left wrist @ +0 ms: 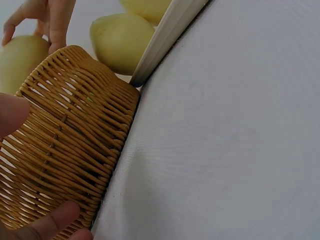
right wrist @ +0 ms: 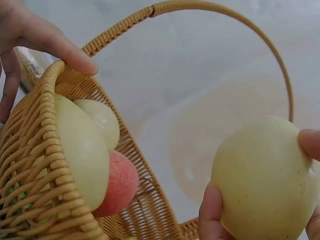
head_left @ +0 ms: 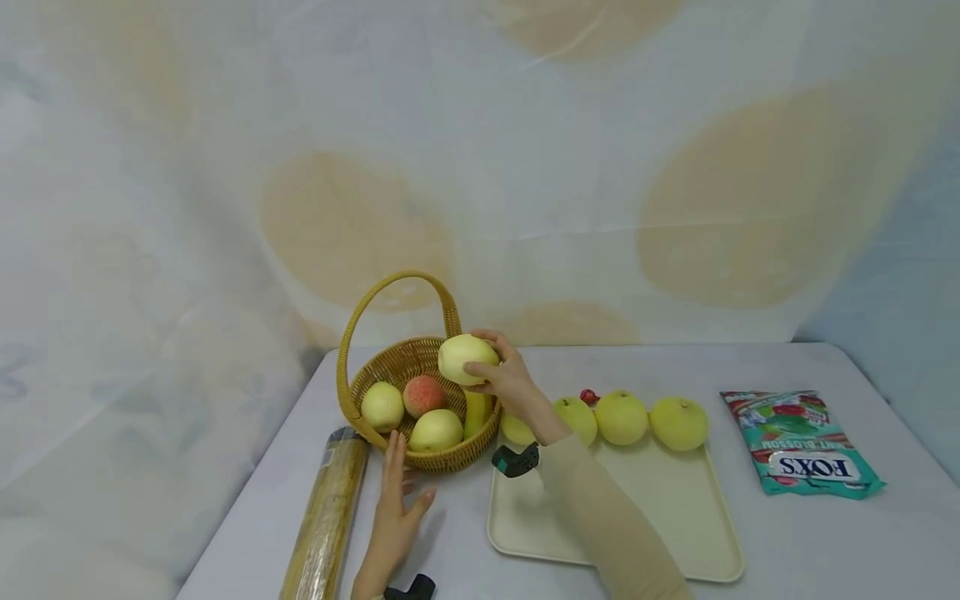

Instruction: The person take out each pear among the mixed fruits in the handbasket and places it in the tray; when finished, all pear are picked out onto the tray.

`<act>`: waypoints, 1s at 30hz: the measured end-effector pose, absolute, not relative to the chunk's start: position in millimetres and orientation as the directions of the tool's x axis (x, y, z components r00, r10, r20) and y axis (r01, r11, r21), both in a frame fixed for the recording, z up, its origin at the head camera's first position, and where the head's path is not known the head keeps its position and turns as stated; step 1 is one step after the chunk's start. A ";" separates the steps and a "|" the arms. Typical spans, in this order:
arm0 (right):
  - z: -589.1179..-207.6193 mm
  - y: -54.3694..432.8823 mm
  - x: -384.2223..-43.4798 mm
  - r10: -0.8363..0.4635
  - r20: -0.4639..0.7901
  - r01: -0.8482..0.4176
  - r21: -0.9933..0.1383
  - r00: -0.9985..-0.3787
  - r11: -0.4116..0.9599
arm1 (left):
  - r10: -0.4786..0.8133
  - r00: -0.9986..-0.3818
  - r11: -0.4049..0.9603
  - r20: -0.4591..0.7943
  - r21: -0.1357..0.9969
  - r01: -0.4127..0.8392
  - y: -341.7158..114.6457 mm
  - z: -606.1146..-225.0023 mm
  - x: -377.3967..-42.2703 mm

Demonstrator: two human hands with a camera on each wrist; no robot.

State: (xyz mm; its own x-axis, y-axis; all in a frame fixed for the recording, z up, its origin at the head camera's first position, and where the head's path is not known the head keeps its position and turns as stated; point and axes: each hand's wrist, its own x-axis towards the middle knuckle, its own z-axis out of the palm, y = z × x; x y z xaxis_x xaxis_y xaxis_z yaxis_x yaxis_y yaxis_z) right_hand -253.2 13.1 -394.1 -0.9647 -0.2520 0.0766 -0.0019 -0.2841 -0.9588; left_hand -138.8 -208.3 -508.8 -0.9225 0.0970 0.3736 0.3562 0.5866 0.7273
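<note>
My right hand (head_left: 506, 379) grips a pale yellow-green apple (head_left: 467, 360) between thumb and fingers, above the right rim of the wicker basket (head_left: 457, 457). In the right wrist view the held apple (right wrist: 265, 180) shows small specks on its skin. Inside the basket are a reddish peach (head_left: 424, 395), two pale green apples, one at the left (head_left: 382, 407) and one in front (head_left: 437, 431), and a longer yellow fruit (head_left: 477, 412). My left hand (head_left: 395, 517) rests its fingers on the basket's near left side, thumb apart, as the left wrist view also shows.
A cream tray (head_left: 667, 533) right of the basket carries several yellow-green apples (head_left: 621, 417) along its far side. Behind them lies a small red wrapped candy (head_left: 589, 397). A FOX'S candy bag (head_left: 802, 443) lies at the right, a long wrapped brown roll (head_left: 326, 517) at the left.
</note>
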 end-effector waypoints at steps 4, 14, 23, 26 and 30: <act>-392.8 24.1 -246.7 -0.245 0.087 -0.010 -0.954 -0.966 -0.299 | 0.101 -0.924 0.578 0.369 0.734 0.356 -208.3 -507.1 -138.9; -398.8 47.7 -226.1 -0.246 0.089 -0.006 -0.948 -0.965 -0.317 | 0.105 -0.930 0.582 0.353 0.736 0.345 -207.4 -505.7 -137.4; -412.9 66.0 -209.4 -0.306 0.099 -0.015 -0.964 -0.947 -0.265 | 0.109 -0.936 0.579 0.334 0.744 0.333 -206.7 -504.1 -137.7; -420.2 72.1 -204.7 -0.353 0.094 0.000 -0.966 -0.931 -0.260 | 0.102 -0.935 0.588 0.339 0.738 0.332 -206.9 -505.2 -137.3; -430.6 79.2 -198.1 -0.395 0.091 0.017 -0.965 -0.914 -0.263 | 0.099 -0.933 0.597 0.345 0.729 0.333 -207.2 -506.3 -137.9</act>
